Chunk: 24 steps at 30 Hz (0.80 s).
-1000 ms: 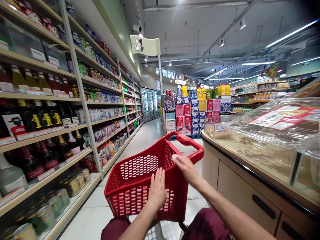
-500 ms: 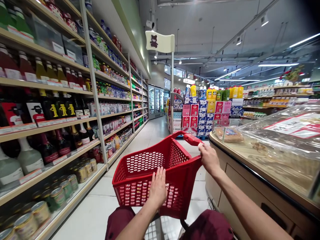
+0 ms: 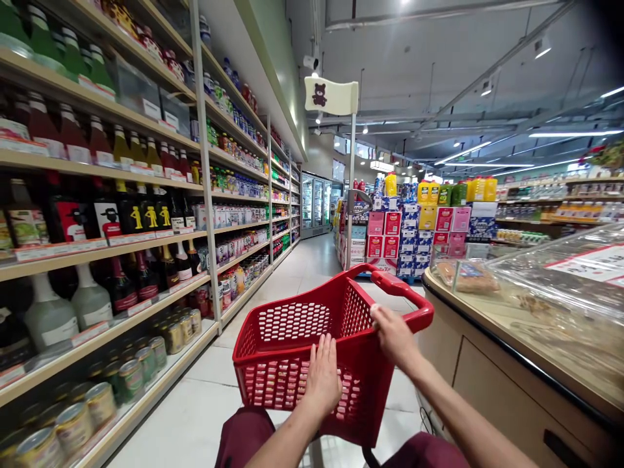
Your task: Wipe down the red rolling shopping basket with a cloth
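A red plastic shopping cart (image 3: 368, 383) with perforated walls stands sideways in front of me, its handle (image 3: 397, 286) to the right. My left hand (image 3: 323, 377) lies against the near side wall, fingers stretched out and held together, fingertips by the upper rim. My right hand (image 3: 397, 338) is closed over the cart's rim at the corner just below the handle; its thumb and part of the index finger show, and the other fingers are mostly hidden. No goods are visible in the part of the basket I can see.
Shelves of bottles (image 3: 131, 208) and cans (image 3: 100, 400) line the left. A display counter (image 3: 478, 383) with clear covers stands close on the right. Ahead are stacked drink cartons (image 3: 383, 234), a post with a bear flag (image 3: 331, 95), and glass-door coolers (image 3: 316, 201).
My right hand has shifted from the handle end onto the basket rim, leaving the handle bare. The whole view has swung slightly left. My left hand stays flat on the side wall.
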Motion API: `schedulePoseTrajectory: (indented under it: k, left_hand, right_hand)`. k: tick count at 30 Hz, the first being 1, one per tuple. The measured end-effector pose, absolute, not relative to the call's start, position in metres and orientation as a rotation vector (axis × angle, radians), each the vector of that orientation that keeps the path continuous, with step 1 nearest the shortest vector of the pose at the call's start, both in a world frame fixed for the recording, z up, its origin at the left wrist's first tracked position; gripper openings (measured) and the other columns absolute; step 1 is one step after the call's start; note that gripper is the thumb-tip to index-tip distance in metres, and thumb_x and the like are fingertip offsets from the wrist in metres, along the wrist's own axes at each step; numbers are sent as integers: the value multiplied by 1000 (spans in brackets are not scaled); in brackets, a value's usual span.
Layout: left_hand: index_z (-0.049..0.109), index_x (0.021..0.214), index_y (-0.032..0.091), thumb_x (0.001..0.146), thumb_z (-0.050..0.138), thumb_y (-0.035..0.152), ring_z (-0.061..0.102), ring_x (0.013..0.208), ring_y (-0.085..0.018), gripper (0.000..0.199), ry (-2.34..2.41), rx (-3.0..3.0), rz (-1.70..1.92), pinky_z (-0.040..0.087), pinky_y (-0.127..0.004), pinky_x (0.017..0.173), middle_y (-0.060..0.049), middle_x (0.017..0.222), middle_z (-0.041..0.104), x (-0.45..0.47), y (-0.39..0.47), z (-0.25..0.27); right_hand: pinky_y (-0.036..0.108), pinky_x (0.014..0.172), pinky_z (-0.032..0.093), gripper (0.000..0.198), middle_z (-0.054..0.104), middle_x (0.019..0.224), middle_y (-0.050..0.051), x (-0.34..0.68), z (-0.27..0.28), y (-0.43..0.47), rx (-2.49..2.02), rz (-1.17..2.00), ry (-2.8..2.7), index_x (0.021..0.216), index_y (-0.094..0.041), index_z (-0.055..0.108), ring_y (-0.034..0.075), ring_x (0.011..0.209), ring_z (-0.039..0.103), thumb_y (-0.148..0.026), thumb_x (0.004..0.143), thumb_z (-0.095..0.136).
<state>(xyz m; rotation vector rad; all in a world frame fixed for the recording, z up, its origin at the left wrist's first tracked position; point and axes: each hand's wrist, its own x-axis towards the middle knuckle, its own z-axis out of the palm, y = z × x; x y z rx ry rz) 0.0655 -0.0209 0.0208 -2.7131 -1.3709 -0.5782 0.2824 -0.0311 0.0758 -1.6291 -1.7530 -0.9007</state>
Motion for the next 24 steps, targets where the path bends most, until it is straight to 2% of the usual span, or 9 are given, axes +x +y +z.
schedulePoseTrajectory:
  k: [4, 8, 11, 14, 18, 21, 24]
  left_hand:
    - [13, 136, 9, 69, 37, 17, 2, 132, -19, 71, -1339, -2720, -589, 11, -41, 107, -7, 145, 8, 59, -16, 18]
    - [17, 134, 7, 69, 37, 17, 4, 132, -20, 69, -1429, -2684, -589, 13, -43, 107, -10, 144, 13, 46, -11, 17]
    - [18, 134, 6, 67, 39, 15, 6, 132, -21, 71, -1442, -2706, -652, 14, -44, 106, -11, 143, 14, 49, -13, 23]
    - [18, 134, 8, 66, 39, 13, 7, 132, -21, 71, -1355, -2757, -837, 15, -47, 106, -11, 143, 15, 63, -16, 35]
    - [16, 135, 11, 66, 44, 15, 9, 131, -23, 74, -1129, -2861, -1021, 16, -49, 106, -11, 143, 15, 98, -8, 47]
    - [23, 133, 13, 74, 40, 17, 25, 127, -21, 62, -1100, -2861, -1097, 27, -43, 103, -12, 139, 29, 130, 3, 45]
    - [36, 127, 14, 75, 38, 13, 41, 118, -19, 52, -1122, -2783, -1189, 35, -39, 99, -10, 129, 45, 133, 13, 36]
  right_hand:
    - [42, 94, 33, 40, 49, 124, 11, 268, 65, -32, -1637, -908, -1923, 114, -15, 53, 25, 116, 41, -15, 79, 34]
    - [43, 91, 35, 39, 51, 119, 16, 293, 73, -31, -1819, -894, -1671, 112, -10, 54, 27, 113, 43, -15, 81, 31]
    - [44, 96, 30, 39, 47, 125, 17, 273, 68, -27, -1738, -831, -1659, 113, -8, 53, 27, 119, 37, -17, 82, 30]
    - [44, 100, 27, 44, 40, 131, 15, 227, 58, -24, -1602, -574, -1760, 122, -10, 46, 26, 124, 31, -30, 85, 31]
    - [38, 99, 31, 59, 38, 133, 13, 194, 56, -27, -1560, -91, -1646, 132, -10, 30, 22, 123, 34, -46, 86, 23]
    - [37, 99, 31, 59, 38, 133, 11, 202, 59, -31, -1498, -28, -1550, 135, -14, 25, 20, 124, 32, -47, 86, 22]
    - [41, 99, 30, 57, 38, 133, 11, 231, 58, -30, -1492, -202, -1512, 133, -15, 28, 22, 124, 32, -46, 86, 24]
